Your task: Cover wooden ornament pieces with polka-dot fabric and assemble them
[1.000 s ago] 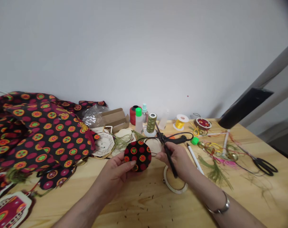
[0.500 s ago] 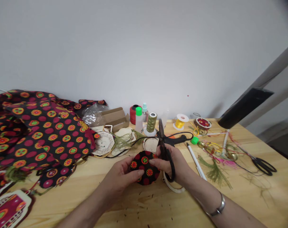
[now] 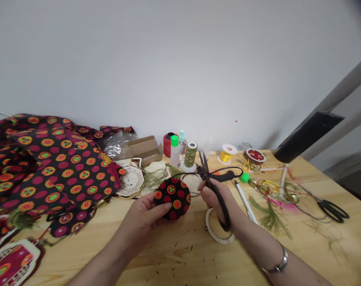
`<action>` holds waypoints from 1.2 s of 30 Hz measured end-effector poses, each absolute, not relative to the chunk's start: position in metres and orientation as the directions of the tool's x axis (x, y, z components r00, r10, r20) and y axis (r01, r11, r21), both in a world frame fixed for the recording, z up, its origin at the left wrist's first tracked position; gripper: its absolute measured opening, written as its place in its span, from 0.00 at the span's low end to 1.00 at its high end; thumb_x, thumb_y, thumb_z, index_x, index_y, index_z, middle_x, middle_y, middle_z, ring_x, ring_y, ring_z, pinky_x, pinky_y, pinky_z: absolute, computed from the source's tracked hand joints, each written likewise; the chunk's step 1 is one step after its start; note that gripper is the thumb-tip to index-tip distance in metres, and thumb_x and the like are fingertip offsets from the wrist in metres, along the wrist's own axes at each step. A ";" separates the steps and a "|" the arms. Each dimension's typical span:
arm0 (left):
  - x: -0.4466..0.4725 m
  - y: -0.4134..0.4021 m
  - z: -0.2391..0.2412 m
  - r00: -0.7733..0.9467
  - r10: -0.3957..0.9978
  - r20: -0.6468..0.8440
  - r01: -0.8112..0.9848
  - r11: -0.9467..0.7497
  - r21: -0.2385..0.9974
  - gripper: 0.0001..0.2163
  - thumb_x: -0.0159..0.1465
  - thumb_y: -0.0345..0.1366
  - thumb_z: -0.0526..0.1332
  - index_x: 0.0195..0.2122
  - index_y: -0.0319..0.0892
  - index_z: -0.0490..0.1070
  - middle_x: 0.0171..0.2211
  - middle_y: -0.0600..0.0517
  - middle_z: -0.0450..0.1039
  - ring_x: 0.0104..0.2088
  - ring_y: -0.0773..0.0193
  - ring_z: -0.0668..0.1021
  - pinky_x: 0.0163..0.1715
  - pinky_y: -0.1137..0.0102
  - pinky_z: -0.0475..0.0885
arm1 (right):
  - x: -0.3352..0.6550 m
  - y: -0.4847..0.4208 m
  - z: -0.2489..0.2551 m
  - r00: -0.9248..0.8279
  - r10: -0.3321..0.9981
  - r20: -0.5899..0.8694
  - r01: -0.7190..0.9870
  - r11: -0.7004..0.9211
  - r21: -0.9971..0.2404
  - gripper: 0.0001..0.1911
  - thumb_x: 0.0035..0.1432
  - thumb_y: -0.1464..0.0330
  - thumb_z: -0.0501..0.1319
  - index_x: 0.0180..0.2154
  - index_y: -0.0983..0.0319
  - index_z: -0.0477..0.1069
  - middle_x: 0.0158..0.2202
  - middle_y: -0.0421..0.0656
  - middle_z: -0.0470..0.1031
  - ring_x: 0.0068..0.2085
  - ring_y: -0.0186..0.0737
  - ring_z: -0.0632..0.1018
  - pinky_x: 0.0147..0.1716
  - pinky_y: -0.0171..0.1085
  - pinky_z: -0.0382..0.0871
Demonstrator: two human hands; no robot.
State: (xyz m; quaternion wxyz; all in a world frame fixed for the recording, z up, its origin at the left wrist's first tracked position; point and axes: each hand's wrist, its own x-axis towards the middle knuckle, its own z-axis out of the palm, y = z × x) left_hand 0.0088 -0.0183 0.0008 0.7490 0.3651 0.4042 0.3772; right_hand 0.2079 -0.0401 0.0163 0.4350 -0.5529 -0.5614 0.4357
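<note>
My left hand [image 3: 144, 216] holds a round disc covered in black fabric with red and orange dots [image 3: 172, 193], tilted up above the wooden table [image 3: 180, 258]. My right hand [image 3: 217, 198] grips black scissors [image 3: 211, 186], blades pointing up and away, just right of the disc. A wooden ring [image 3: 219, 234] lies on the table under my right wrist.
A heap of the same dotted fabric [image 3: 49, 167] fills the left. Thread spools [image 3: 190, 154], small bottles [image 3: 174, 151], a yellow wire reel [image 3: 226, 153], a white pen [image 3: 246, 202], loose threads and a second pair of scissors [image 3: 332, 208] lie along the back and right. Black snippets dot the table near me.
The disc went down towards the table, then up again and to the left. My right hand with the scissors has drawn slightly away from the disc.
</note>
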 end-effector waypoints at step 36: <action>0.013 -0.015 -0.004 0.274 0.908 -0.317 -0.430 0.411 0.804 0.10 0.51 0.28 0.68 0.36 0.37 0.75 0.35 0.46 0.80 0.32 0.63 0.80 0.32 0.72 0.76 | 0.201 -0.051 0.014 -0.069 0.994 0.080 0.845 0.101 -0.526 0.23 0.45 0.47 0.61 0.29 0.61 0.66 0.21 0.37 0.64 0.22 0.33 0.62 0.21 0.32 0.51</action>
